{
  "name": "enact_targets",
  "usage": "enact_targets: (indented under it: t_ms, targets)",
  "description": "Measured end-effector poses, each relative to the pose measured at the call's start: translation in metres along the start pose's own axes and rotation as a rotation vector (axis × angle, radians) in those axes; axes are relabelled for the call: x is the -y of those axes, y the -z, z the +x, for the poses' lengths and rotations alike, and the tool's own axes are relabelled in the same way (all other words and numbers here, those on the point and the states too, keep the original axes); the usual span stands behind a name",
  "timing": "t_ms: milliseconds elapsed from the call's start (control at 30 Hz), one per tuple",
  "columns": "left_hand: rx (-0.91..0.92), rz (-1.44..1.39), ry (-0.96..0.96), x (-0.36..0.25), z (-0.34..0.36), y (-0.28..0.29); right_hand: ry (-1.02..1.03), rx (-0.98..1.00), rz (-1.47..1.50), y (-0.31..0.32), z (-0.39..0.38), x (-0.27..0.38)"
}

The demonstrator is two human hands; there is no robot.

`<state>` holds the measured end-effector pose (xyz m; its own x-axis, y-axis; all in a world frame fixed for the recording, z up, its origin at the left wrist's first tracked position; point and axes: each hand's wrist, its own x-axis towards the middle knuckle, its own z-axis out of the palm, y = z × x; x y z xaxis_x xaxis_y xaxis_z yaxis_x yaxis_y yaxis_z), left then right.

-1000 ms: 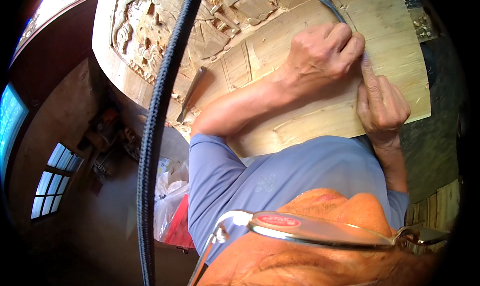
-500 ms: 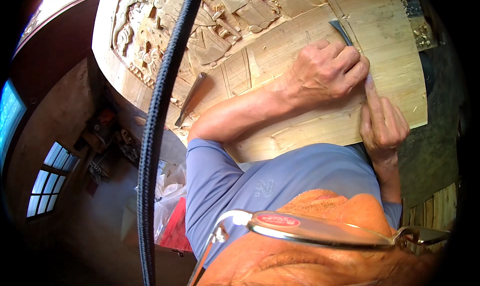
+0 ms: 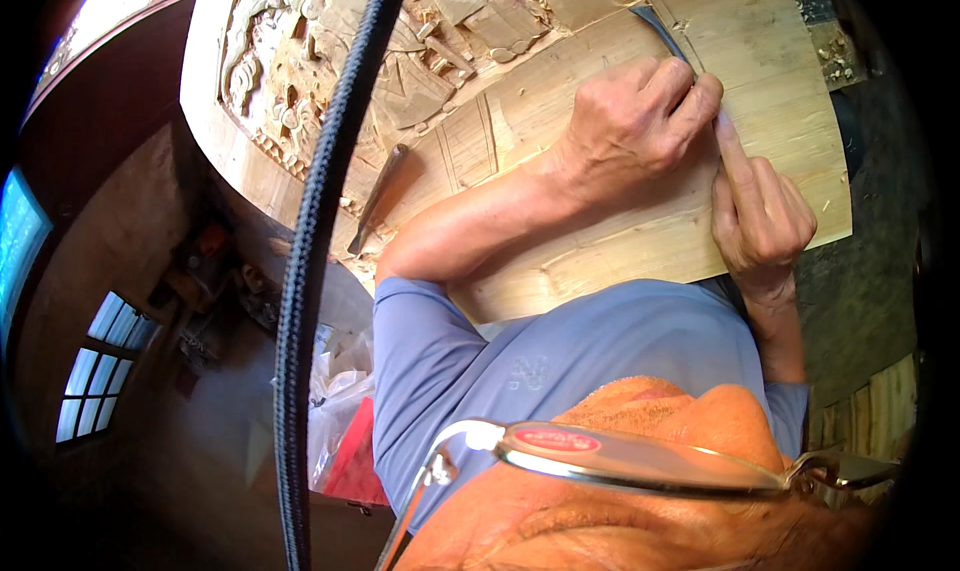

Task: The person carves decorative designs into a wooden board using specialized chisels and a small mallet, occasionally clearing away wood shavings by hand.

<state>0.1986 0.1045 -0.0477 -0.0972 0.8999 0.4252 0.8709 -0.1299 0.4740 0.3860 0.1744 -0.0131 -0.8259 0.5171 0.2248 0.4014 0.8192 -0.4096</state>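
My left hand is closed around the shaft of a chisel, whose dark, flared blade points away and a little left over the bare wood. Lower right, my right hand has its fingers curled at the chisel's rear end, the index finger stretched along it toward the left hand; the handle itself is hidden. Under both hands lies a pale wooden panel with straight grooves cut near the blade. Carved relief figures cover its far left part. A second chisel lies on the panel beside my left forearm.
A black braided cable crosses the view from top to bottom. Wood shavings sit beyond the panel's right edge. To the lower left are a clear plastic bag and a red box. A barred window stands at far left.
Both hands and the chisel have moved a short way forward and left across the panel. The grip looks the same, and the second chisel stays where it lay.
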Motion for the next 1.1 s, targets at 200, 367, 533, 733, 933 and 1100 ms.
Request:
enact_targets:
  t_ms: [200,367,533,733,933,1100]
  targets:
    - [-0.160,0.043,-0.136,0.000,-0.008,0.008,0.150,0.001,0.488,0.042,0.005,0.005]
    - [-0.203,-0.077,-0.167,-0.006,-0.007,0.014,0.459,0.027,0.266,0.067,0.019,0.002]
    - [-0.167,-0.228,-0.146,-0.017,-0.016,0.010,0.622,-0.263,0.383,0.047,0.057,-0.010]
    - [-0.223,-0.372,0.012,-0.027,-0.027,0.009,0.350,-0.062,1.511,0.001,0.072,0.012]
    - [-0.150,-0.577,0.126,-0.035,-0.027,0.007,-0.176,-0.412,1.443,0.025,0.117,-0.006]
    - [-0.176,-0.621,0.233,-0.028,-0.024,0.004,-0.224,-0.424,1.271,0.020,0.134,0.005]
